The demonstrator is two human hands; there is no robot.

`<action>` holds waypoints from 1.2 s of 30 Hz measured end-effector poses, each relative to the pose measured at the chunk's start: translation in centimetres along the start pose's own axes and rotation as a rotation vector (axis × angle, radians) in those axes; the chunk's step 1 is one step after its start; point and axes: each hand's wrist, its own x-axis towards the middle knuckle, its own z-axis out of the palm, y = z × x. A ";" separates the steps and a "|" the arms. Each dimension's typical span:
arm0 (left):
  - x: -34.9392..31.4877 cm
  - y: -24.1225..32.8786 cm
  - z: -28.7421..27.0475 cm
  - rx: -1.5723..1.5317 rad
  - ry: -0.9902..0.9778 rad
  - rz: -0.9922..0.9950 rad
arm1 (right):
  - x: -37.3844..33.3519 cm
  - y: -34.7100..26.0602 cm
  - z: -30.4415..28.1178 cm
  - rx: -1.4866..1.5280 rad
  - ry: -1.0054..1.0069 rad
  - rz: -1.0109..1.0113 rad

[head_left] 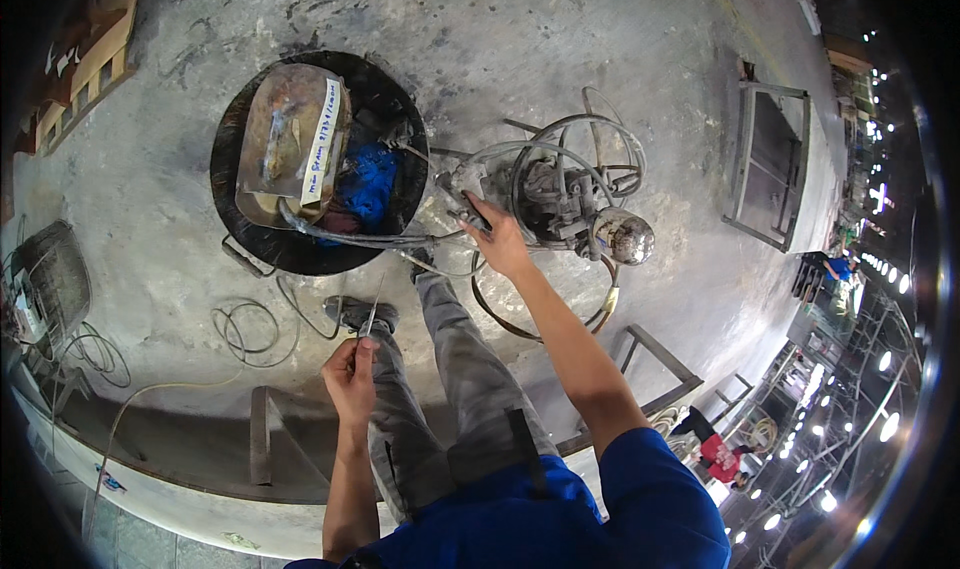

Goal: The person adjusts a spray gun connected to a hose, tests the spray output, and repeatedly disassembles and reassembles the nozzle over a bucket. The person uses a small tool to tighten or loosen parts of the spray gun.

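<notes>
My left hand [349, 381] is closed around the lower end of a thin, pointed metal tool [375, 307], its tip pointing away from me. Its exact kind is too small to make out. My right hand [497, 237] reaches to the near left side of a dirty grey pump-like machine [562, 197], fingers bent around a metal fitting [463, 191] there. Hoses [372, 240] run from this machine to a black round tub [222, 174] on the left. Inside the tub stand a stained plastic container [278, 134] with a white handwritten strip and a crumpled blue sheet [366, 181].
Looped hoses [622, 134] surround the machine, and thin cable coils [245, 331] lie near my feet. A metal frame [770, 164] stands at right, a dark panel [58, 274] at left. Behind me runs a low ledge [200, 439]. Other people [718, 454] are farther off at right.
</notes>
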 end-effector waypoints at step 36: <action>2.4 -0.7 2.3 0.004 0.071 -0.006 | 1.6 -5.0 -25.2 -0.562 -0.667 0.779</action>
